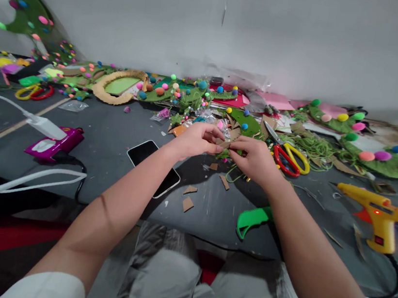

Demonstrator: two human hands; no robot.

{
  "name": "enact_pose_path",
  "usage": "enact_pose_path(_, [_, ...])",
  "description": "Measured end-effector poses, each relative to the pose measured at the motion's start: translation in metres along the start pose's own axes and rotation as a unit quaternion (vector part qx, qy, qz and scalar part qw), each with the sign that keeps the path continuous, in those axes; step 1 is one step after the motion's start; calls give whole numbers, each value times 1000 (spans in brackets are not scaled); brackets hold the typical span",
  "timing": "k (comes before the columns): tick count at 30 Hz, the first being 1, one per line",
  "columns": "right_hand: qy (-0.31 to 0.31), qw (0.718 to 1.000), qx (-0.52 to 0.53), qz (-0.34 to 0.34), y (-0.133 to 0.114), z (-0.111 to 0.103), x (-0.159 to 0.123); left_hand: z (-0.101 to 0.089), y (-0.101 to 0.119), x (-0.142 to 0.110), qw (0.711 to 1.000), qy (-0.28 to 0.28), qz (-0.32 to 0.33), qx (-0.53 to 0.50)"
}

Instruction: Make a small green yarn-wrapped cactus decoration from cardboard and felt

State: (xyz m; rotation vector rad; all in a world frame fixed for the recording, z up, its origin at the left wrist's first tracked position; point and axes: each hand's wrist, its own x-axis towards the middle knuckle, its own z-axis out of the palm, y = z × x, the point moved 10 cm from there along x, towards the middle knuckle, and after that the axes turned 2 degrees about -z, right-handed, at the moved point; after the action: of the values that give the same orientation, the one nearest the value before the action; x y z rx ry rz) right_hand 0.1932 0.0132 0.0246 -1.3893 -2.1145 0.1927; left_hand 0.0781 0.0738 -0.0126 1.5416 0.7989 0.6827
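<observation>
My left hand [199, 142] and my right hand [257, 160] meet above the middle of the table, fingertips closed in a pinch. Between them is a small brown piece of cardboard [223, 143], gripped from both sides and partly covered by the fingers. Just under the fingertips shows a bit of green material [224, 154], too small to make out fully. Cardboard scraps [188, 204] lie on the table below my hands. A dark-screened phone [146, 152] lies beneath my left forearm. Close to my right wrist are red-and-yellow-handled scissors [289, 159].
A yellow glue gun [377, 211] with a lit red light stands at right, its cord trailing off the edge. A green cutter [252, 219] lies by my right forearm. Left are a purple power adapter [56, 142] and white cables. Pompom-covered green pieces [154, 95] and green yarn [311, 146] line the back.
</observation>
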Motion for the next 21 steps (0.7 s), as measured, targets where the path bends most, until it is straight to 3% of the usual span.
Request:
enact_pose_path(5, [36,997,8,64,8,-4,-3,2,2,1,995,-3,48,88])
enact_pose_path(10, [49,997,-5,61,2,-2,-2,-3,12,0,987,72,86,118])
enact_pose_path(14, [85,994,-53,32,-8,-7,-3,-7,13,1,985,123,93,77])
enact_pose_path(21, [141,988,-56,12,-18,-19,-7,-10,5,-1,980,156,39,-114])
